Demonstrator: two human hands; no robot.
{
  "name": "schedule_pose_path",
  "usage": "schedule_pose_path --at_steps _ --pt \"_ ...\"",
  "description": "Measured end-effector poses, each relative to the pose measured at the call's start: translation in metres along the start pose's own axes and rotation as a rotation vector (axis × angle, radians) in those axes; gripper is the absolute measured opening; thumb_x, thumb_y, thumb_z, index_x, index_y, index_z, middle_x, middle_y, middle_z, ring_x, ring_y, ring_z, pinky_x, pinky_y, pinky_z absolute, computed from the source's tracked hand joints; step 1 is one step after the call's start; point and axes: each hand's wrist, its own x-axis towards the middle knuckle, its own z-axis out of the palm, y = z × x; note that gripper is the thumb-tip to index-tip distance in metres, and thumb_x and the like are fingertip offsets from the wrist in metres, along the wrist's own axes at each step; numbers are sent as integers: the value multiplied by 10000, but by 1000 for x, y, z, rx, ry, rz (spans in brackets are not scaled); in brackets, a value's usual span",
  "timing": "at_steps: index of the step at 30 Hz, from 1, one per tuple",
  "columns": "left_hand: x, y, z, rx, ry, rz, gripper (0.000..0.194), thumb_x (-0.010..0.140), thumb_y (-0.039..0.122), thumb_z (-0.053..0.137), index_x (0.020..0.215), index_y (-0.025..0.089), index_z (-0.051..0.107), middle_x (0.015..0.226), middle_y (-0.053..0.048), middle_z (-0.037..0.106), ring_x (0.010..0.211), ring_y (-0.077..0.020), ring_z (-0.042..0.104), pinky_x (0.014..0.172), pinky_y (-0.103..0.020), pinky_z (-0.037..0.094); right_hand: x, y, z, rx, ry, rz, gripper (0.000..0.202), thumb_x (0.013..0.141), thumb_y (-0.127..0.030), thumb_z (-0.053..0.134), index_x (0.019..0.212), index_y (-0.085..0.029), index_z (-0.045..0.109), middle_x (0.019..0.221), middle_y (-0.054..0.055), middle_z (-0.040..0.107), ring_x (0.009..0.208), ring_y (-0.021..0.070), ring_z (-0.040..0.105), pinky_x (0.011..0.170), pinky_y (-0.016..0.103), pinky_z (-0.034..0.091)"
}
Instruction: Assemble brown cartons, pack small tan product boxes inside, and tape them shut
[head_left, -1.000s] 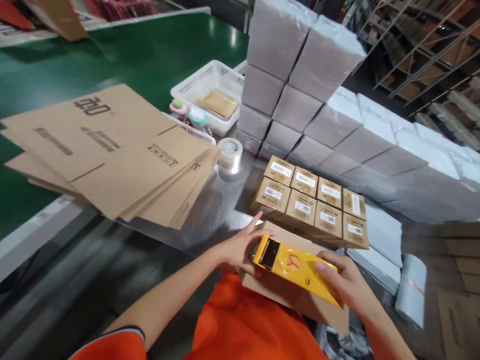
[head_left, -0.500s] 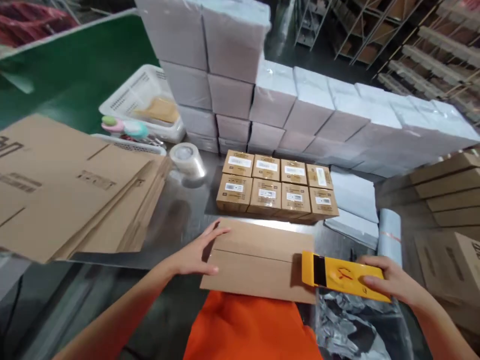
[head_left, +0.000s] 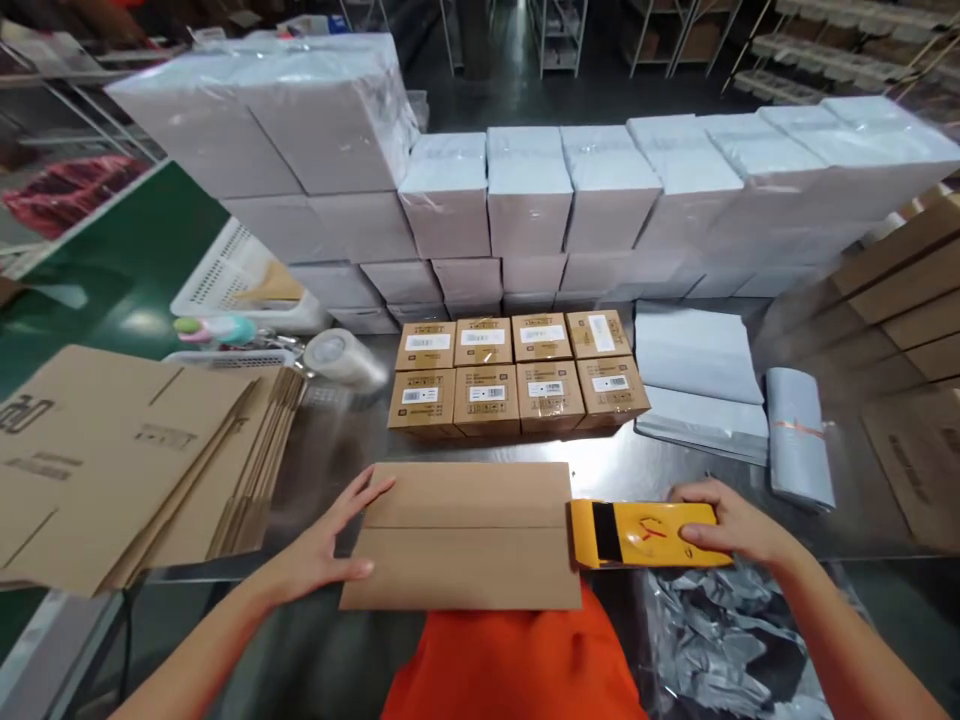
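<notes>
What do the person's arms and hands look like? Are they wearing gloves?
No gloves! The grip on each arm is a bare hand: left hand and right hand, each with a thumb and fingers. I see no rings, watch or sleeves on the arms here. Between them is a bright orange top.

We looked through one head-worn camera, which faced forward and down across the metal table. It sat close above the orange shirt, with the left hand and right hand near us, the white stacks farther off and the shelving most distant.
</notes>
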Motion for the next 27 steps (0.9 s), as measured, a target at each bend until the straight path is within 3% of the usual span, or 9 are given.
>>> schedule_pose_path --at_steps 4,6,8,11,13,16,18,20,27 --pt "-6 -6 -4 141 33 8 933 713 638 685 1519 358 309 1668 -70 119 1503 -395 151 1150 -545 320 8 40 8 87 26 -15 485 689 -648 658 671 -165 616 629 0 494 604 149 418 549 270 300" --pt "-11 -6 -10 255 76 2 871 750 564 667 1518 353 314 1667 -78 117 1497 -395 179 1126 -539 362 23 61 25 150 13 -80 548 674 -711 644 661 -166 592 613 -12 466 590 134 393 542 264 284" --pt "-15 7 -14 436 137 -30 841 751 474 669 1506 278 357 1668 -129 43 1498 -405 156 1125 -545 359 42 78 47 208 -13 -138 624 616 -787 633 649 -167 573 598 -18 447 572 125 380 524 259 274" --pt "-9 59 2 815 166 -69 1016 594 379 795 1493 159 375 1642 -228 -54 1497 -451 49 1169 -627 200 70 92 76 264 -59 -186 677 557 -842 621 641 -174 552 590 -19 441 558 120 377 505 254 279" --pt "7 106 31 973 35 13 1285 457 429 876 1545 168 243 1628 -240 -89 1488 -460 -51 1176 -663 63 84 96 90 292 -81 -214 672 568 -839 614 657 -175 551 602 -19 450 567 120 384 512 252 294" --pt "37 162 81 1078 -204 103 1428 397 412 893 1569 232 97 1610 -244 -131 1454 -475 -163 1107 -742 -86 94 100 103 324 -102 -234 661 576 -826 615 684 -176 560 612 -20 464 575 120 393 522 251 307" --pt "51 180 102 1086 -285 115 1451 391 377 889 1569 233 54 1599 -256 -155 1445 -478 -185 1088 -754 -112 94 105 106 337 -105 -229 654 574 -817 616 695 -177 564 615 -21 470 577 122 400 525 252 310" --pt "57 186 109 1078 -320 94 1460 382 359 879 1569 222 39 1595 -267 -158 1448 -476 -181 1093 -745 -114 88 115 103 345 -100 -210 644 581 -810 600 697 -178 562 619 -19 470 579 128 408 525 253 312" --pt "56 187 99 1086 -413 10 1391 434 414 824 1564 196 43 1592 -282 -146 1442 -470 -194 1096 -728 -123 55 150 69 175 -24 -102 429 695 -594 609 661 -168 570 607 -19 477 589 134 426 528 246 312"
